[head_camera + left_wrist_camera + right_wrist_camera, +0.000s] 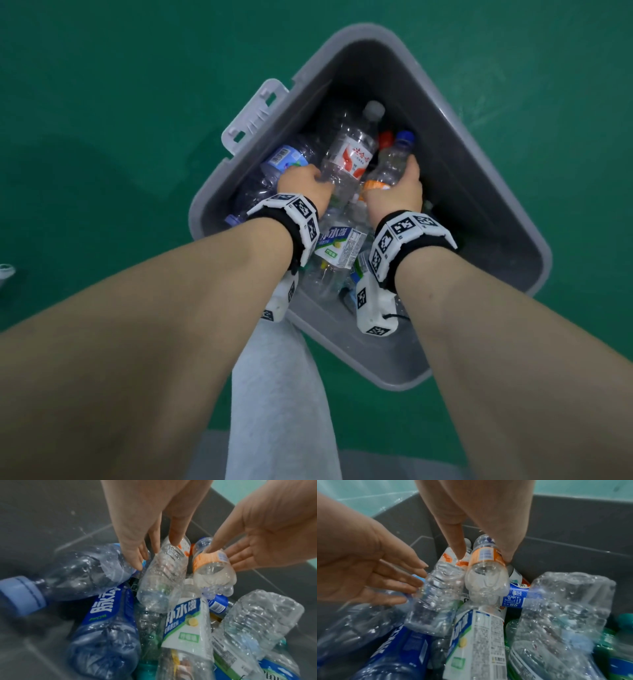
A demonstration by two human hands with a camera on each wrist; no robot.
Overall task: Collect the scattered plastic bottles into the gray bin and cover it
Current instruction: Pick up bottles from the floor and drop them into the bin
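Both hands down inside gray bin (507, 192), on green floor (102, 102). Left hand (303, 186) on clear bottle with red-and-white label (349, 154), fingers straight along its sides, loosely spread, touching rather than clamping. Right hand (399, 190) around orange-banded bottle (387, 171), thumb one side, fingers the other, pinching it. Heap of crushed bottles (257, 622) beneath, blue-capped bottle (56, 580) at left wall, white-and-green labelled bottle (339, 245) between wrists. Bin uncovered, latch (253, 118) flipped outward at rim.
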